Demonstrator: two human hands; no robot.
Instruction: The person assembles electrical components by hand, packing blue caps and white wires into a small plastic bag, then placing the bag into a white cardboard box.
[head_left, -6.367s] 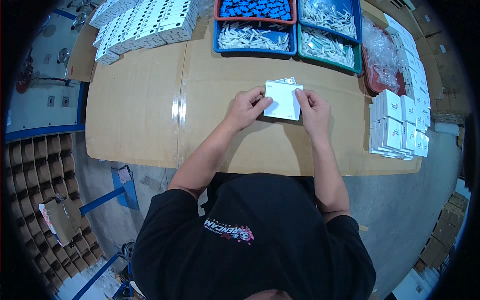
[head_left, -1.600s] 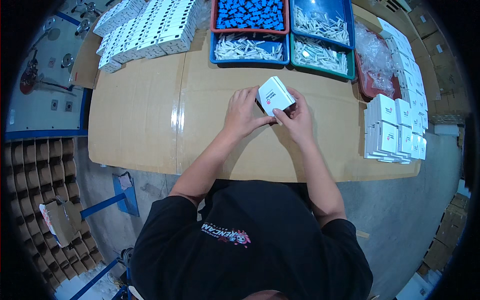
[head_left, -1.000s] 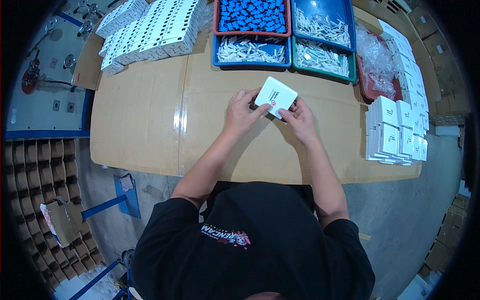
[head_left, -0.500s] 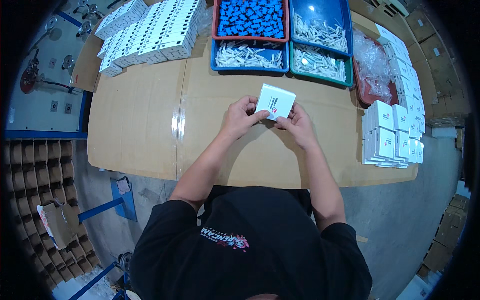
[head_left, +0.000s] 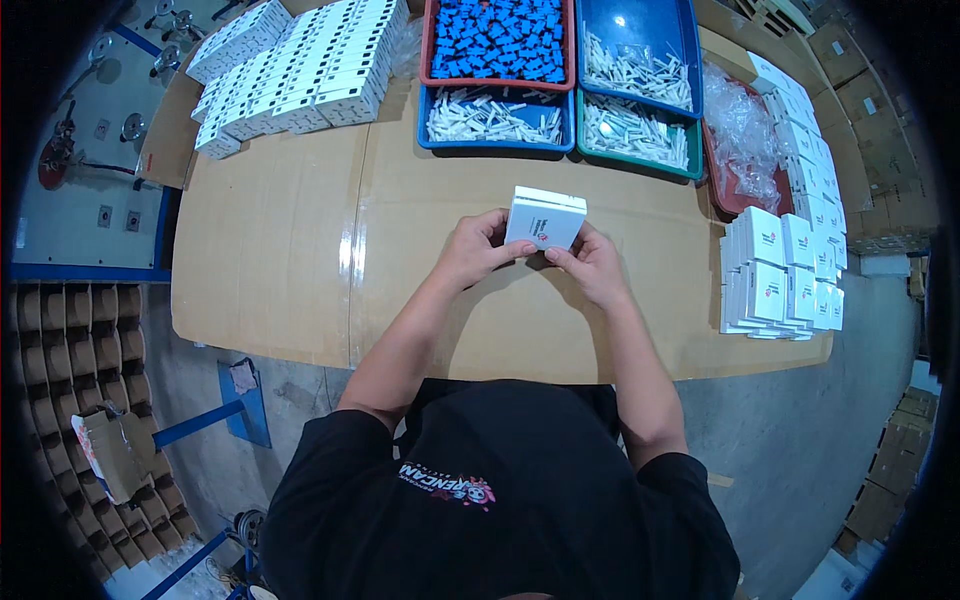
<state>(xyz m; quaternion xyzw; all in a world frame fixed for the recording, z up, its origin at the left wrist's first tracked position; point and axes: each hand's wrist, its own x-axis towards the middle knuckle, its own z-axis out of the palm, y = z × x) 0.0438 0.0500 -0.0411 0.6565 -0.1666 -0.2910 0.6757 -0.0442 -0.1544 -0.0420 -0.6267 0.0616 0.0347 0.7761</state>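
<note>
Head view. A small white box [head_left: 545,218] is held just above the middle of the cardboard-covered tabletop [head_left: 270,260], tilted, with its closed top face toward the camera. The left hand [head_left: 478,248] grips the box's left edge, fingers [head_left: 500,222] curled around the near corner. The right hand [head_left: 592,264] pinches the lower right edge, thumb and forefinger closed on it. Both forearms enter from the lower edge, above a black shirt.

Along the far edge of the tabletop stand a red bin of blue parts [head_left: 497,40], a blue bin of white parts [head_left: 492,118] in front of it, a second blue bin [head_left: 632,62] and a green bin [head_left: 630,135], the last two also holding white parts. A red tray with clear plastic bags [head_left: 740,140] lies to the right. Rows of white boxes [head_left: 300,70] fill the far left corner; a stack of like boxes [head_left: 775,280] stands at the right edge.

Judgement: the step in hand appears to be closing or checking a packed box, since no flap stands open. The next move would likely call for keeping the box shut and squared while carrying it toward one of the stacks.
</note>
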